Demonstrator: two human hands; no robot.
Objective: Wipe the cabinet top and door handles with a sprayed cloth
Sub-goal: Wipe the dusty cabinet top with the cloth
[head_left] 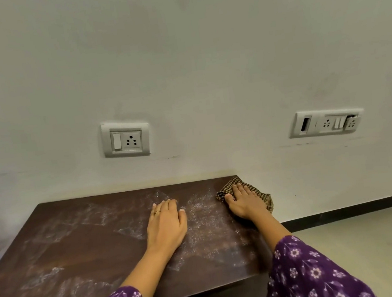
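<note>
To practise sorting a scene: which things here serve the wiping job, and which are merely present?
Job: dark brown cabinet top; brown checked cloth; right hand pressing it; left hand flat on top.
Merely present: white single-socket plate; white multi-socket plate; black skirting.

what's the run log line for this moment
step: wipe cabinet top | right hand: flat on cloth, far right corner | left hand: flat on top | white residue: widespread
</note>
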